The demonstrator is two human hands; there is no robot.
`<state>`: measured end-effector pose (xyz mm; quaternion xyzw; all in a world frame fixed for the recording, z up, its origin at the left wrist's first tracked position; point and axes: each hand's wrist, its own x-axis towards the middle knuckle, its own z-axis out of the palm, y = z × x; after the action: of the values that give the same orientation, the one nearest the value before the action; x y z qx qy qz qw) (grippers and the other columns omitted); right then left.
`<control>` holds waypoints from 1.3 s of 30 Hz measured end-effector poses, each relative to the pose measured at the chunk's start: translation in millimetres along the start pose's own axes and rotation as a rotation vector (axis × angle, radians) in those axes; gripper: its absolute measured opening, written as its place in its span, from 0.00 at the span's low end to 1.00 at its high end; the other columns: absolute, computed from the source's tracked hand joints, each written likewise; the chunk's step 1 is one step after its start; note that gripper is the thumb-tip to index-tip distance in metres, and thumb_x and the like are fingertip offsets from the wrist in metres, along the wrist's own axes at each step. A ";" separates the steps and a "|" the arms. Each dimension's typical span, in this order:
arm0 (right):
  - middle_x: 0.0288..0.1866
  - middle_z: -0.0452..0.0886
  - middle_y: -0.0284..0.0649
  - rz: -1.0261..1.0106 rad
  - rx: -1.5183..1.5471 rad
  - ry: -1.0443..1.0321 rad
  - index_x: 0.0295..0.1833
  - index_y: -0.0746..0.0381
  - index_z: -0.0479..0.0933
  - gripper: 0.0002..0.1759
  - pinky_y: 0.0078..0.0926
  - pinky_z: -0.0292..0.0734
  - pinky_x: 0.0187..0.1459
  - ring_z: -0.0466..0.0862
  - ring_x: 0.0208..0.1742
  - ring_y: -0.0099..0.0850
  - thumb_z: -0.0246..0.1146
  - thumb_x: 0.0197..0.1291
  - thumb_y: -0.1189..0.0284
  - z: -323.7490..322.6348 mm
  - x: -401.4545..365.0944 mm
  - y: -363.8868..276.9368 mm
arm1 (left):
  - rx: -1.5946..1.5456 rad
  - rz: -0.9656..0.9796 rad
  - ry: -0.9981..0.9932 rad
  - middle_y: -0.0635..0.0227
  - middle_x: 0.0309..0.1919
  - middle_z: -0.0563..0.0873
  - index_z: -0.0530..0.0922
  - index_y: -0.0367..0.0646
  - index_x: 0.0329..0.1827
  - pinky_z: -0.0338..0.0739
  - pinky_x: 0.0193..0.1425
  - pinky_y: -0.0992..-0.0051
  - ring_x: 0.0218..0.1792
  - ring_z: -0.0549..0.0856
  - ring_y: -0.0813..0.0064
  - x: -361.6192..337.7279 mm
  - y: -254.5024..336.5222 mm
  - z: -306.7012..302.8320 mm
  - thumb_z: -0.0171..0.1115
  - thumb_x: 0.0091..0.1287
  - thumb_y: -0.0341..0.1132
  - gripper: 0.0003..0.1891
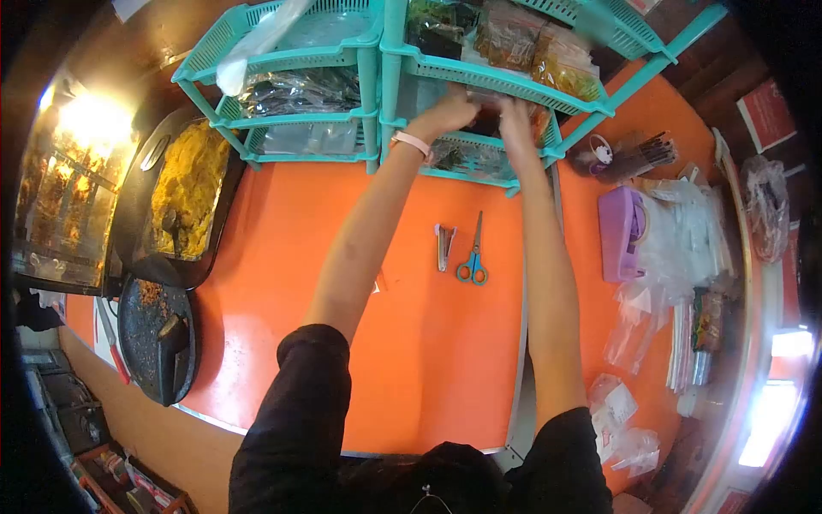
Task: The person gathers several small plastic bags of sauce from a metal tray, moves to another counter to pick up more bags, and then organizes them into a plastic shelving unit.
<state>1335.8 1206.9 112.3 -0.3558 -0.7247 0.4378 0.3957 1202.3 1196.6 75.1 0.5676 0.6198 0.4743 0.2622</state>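
Note:
Both arms reach forward to the teal plastic rack (505,79) at the top middle. My left hand (451,111) is in the opening below its upper basket, with a pink band at the wrist. Close beside it, my right hand (515,128) reaches into the same opening, near a dark packet (485,118). The fingers of both hands are partly hidden and blurred, so their grip cannot be made out. Clear packets (469,159) lie in the lowest basket under the hands.
On the orange table (385,360) lie a stapler (444,247) and blue-handled scissors (473,261). Left are a tray of yellow food (190,188) and a dark board (154,338). Right are a purple tape dispenser (620,233), plastic bags (681,231) and a cup (599,152).

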 end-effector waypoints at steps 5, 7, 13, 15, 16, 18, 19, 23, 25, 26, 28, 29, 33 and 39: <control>0.58 0.65 0.58 -0.017 -0.278 0.041 0.57 0.73 0.61 0.33 0.34 0.53 0.61 0.61 0.63 0.49 0.50 0.59 0.54 11.8 29.7 47.4 | -0.116 -0.003 0.034 0.41 0.55 0.68 0.65 0.29 0.53 0.62 0.59 0.67 0.58 0.67 0.50 -33.6 26.2 -16.9 0.49 0.59 0.44 0.26; 0.60 0.64 0.47 -0.226 -0.137 0.015 0.58 0.67 0.62 0.23 0.26 0.57 0.59 0.66 0.58 0.39 0.52 0.60 0.65 -1.6 9.6 33.5 | -0.039 0.064 0.134 0.43 0.56 0.67 0.60 0.32 0.58 0.62 0.60 0.69 0.59 0.67 0.53 -48.5 18.9 -18.0 0.51 0.59 0.42 0.28; 0.46 0.73 0.48 -0.139 -0.273 -0.246 0.48 0.65 0.68 0.24 0.38 0.67 0.50 0.72 0.50 0.44 0.63 0.46 0.66 51.5 -176.8 46.8 | 0.443 0.139 0.164 0.59 0.55 0.70 0.63 0.41 0.59 0.64 0.58 0.64 0.56 0.68 0.58 -232.1 -15.3 -26.7 0.63 0.50 0.34 0.31; 0.42 0.74 0.47 -0.005 -0.485 -0.355 0.43 0.65 0.70 0.24 0.41 0.68 0.46 0.74 0.47 0.42 0.64 0.45 0.59 75.7 -224.2 48.8 | 0.582 -0.011 0.234 0.60 0.51 0.71 0.67 0.42 0.54 0.66 0.54 0.63 0.51 0.69 0.55 -287.2 -56.4 -16.3 0.64 0.48 0.37 0.29; 0.41 0.74 0.47 0.109 -0.547 -0.424 0.42 0.65 0.71 0.24 0.42 0.69 0.44 0.75 0.45 0.41 0.63 0.46 0.58 86.5 -237.1 49.7 | 0.626 -0.056 0.276 0.60 0.51 0.72 0.68 0.43 0.53 0.66 0.53 0.62 0.49 0.70 0.54 -303.9 -72.5 -14.4 0.65 0.48 0.37 0.28; 0.41 0.74 0.46 0.124 -0.629 -0.379 0.40 0.65 0.72 0.23 0.42 0.69 0.42 0.75 0.44 0.41 0.63 0.46 0.57 107.8 -248.6 59.8 | 0.663 -0.037 0.211 0.59 0.50 0.72 0.68 0.43 0.52 0.67 0.52 0.62 0.48 0.70 0.53 -316.2 -97.1 -15.5 0.64 0.48 0.36 0.26; 0.41 0.73 0.46 0.154 -0.707 -0.346 0.38 0.64 0.73 0.22 0.43 0.70 0.40 0.76 0.43 0.41 0.62 0.46 0.57 117.2 -255.7 65.1 | 0.698 -0.035 0.133 0.58 0.49 0.72 0.69 0.44 0.51 0.67 0.51 0.62 0.47 0.70 0.53 -322.1 -103.9 -13.7 0.64 0.48 0.34 0.25; 0.35 0.75 0.42 0.199 -0.503 -0.320 0.31 0.61 0.74 0.11 0.32 0.71 0.36 0.78 0.38 0.34 0.62 0.49 0.64 133.9 -253.5 79.9 | 0.417 -0.178 0.048 0.57 0.48 0.71 0.68 0.45 0.51 0.68 0.51 0.63 0.47 0.71 0.55 -319.1 -95.9 -15.8 0.62 0.50 0.29 0.23; 0.32 0.75 0.40 0.229 -0.284 -0.354 0.31 0.62 0.72 0.09 0.29 0.71 0.33 0.78 0.34 0.31 0.61 0.51 0.68 126.9 -247.0 97.5 | -0.295 -0.320 0.250 0.56 0.47 0.71 0.67 0.42 0.52 0.69 0.51 0.66 0.48 0.71 0.56 -322.3 -61.1 -13.9 0.59 0.51 0.26 0.23; 0.29 0.75 0.38 0.265 -0.062 -0.384 0.30 0.63 0.71 0.06 0.25 0.71 0.30 0.78 0.29 0.28 0.59 0.52 0.71 119.8 -239.8 100.9 | -0.294 -0.314 0.256 0.56 0.47 0.71 0.67 0.42 0.52 0.69 0.51 0.66 0.48 0.71 0.56 -328.8 -69.5 -13.2 0.59 0.51 0.26 0.23; 0.25 0.74 0.35 0.030 0.028 -0.128 0.30 0.63 0.69 0.05 0.22 0.70 0.24 0.76 0.23 0.22 0.58 0.54 0.75 104.5 -215.9 103.5 | -0.087 -0.231 0.496 0.56 0.47 0.72 0.66 0.40 0.52 0.66 0.54 0.64 0.52 0.69 0.56 -342.4 -95.0 -7.0 0.60 0.50 0.26 0.24; 0.25 0.73 0.34 -0.102 -0.016 0.008 0.31 0.63 0.68 0.05 0.21 0.69 0.21 0.74 0.21 0.21 0.58 0.54 0.75 93.4 -194.1 91.9 | -0.090 -0.225 0.501 0.56 0.47 0.72 0.66 0.40 0.52 0.66 0.54 0.64 0.52 0.69 0.56 -348.7 -96.0 -3.0 0.60 0.50 0.26 0.24; 0.25 0.75 0.40 -0.051 0.220 0.274 0.35 0.65 0.68 0.06 0.27 0.72 0.30 0.78 0.30 0.31 0.57 0.53 0.75 66.1 -102.9 11.3 | 0.525 -0.084 0.378 0.60 0.49 0.72 0.68 0.41 0.51 0.59 0.59 0.60 0.54 0.68 0.59 -356.5 -66.9 15.5 0.59 0.50 0.35 0.23; 0.36 0.75 0.46 0.086 0.421 0.407 0.41 0.65 0.68 0.08 0.29 0.81 0.27 0.79 0.37 0.37 0.53 0.53 0.81 105.5 -18.8 -8.6 | 0.639 -0.062 0.296 0.65 0.51 0.72 0.70 0.44 0.48 0.57 0.59 0.60 0.54 0.68 0.63 -352.4 -61.6 13.4 0.58 0.48 0.44 0.23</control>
<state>1249.1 1150.3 83.3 -0.3767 -0.5079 0.5148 0.5789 1262.8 870.8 -60.1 0.5269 0.7852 0.3254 -0.0068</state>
